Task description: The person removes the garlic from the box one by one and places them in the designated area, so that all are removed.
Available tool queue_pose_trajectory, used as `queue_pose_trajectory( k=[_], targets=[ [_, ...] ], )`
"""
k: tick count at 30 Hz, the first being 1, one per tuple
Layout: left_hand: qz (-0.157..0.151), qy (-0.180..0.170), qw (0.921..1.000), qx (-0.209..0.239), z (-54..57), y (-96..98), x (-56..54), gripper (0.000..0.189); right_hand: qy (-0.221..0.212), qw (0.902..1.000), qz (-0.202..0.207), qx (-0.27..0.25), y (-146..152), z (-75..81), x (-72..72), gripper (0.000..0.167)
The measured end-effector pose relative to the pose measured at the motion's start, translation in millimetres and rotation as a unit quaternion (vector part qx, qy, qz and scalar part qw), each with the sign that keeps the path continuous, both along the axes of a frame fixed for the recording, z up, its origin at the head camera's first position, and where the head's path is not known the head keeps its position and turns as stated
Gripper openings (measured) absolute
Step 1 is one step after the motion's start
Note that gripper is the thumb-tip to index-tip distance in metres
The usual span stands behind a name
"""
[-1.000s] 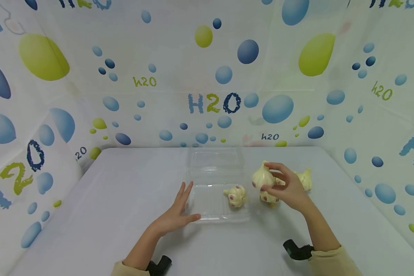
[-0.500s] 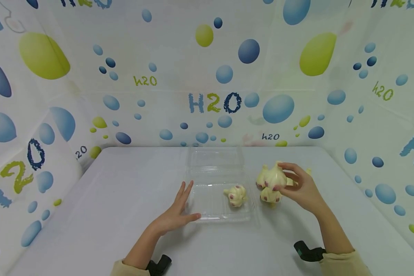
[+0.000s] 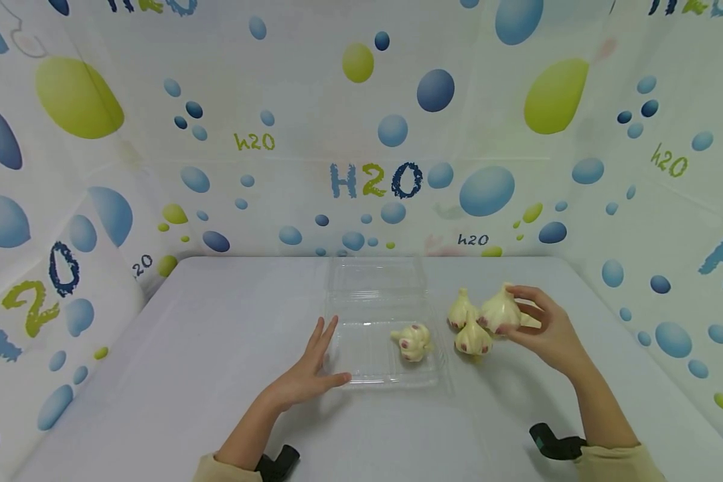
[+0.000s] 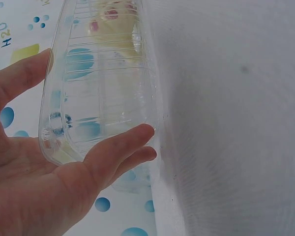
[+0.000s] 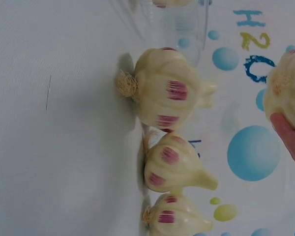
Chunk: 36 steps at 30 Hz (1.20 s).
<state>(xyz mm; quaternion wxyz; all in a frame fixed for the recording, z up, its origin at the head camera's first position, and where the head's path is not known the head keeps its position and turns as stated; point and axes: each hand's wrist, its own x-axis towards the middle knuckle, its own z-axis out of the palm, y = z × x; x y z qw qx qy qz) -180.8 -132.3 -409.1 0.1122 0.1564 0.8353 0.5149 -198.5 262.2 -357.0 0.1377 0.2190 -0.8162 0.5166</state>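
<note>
My right hand point(image 3: 545, 328) pinches a cream garlic bulb point(image 3: 500, 312) between thumb and fingers, its neck pointing up. In the right wrist view this held bulb point(image 5: 286, 91) shows at the right edge, above the table. Two more bulbs stand just left of it, a rear one point(image 3: 459, 313) and a front one point(image 3: 472, 339). Another is partly hidden behind my right hand. My left hand point(image 3: 307, 378), fingers spread and straight, rests against the left side of a clear plastic clamshell box point(image 3: 361, 382). One garlic bulb point(image 3: 414, 342) lies on its side in the box's right half.
The clamshell's open lid point(image 3: 376, 278) lies toward the back of the white table point(image 3: 235, 314). A patterned sheet point(image 3: 289, 87) with blue and green drops hangs behind and at both sides. Black wrist-worn devices point(image 3: 557, 442) sit near both sleeves.
My right hand has moved to the right with the garlic bulb, away from the box, uncovering the two bulbs at left. My left hand and the box have stayed in place.
</note>
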Motion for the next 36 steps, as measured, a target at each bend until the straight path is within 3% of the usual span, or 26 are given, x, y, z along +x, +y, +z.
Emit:
queue_pose_trajectory(
  k=[14, 36],
  targets=[
    [-0.006, 0.0, 1.0, 0.0, 2.1, 0.8, -1.0, 0.095, 0.005, 0.9995, -0.026, 0.019, 22.0, -12.2, -5.1, 0.059],
    [-0.006, -0.013, 0.9999, 0.008, -3.3, -2.5, -1.8, 0.094, -0.072, 0.9937, -0.048, 0.072, 37.1, -42.9, -14.4, 0.057]
  ],
)
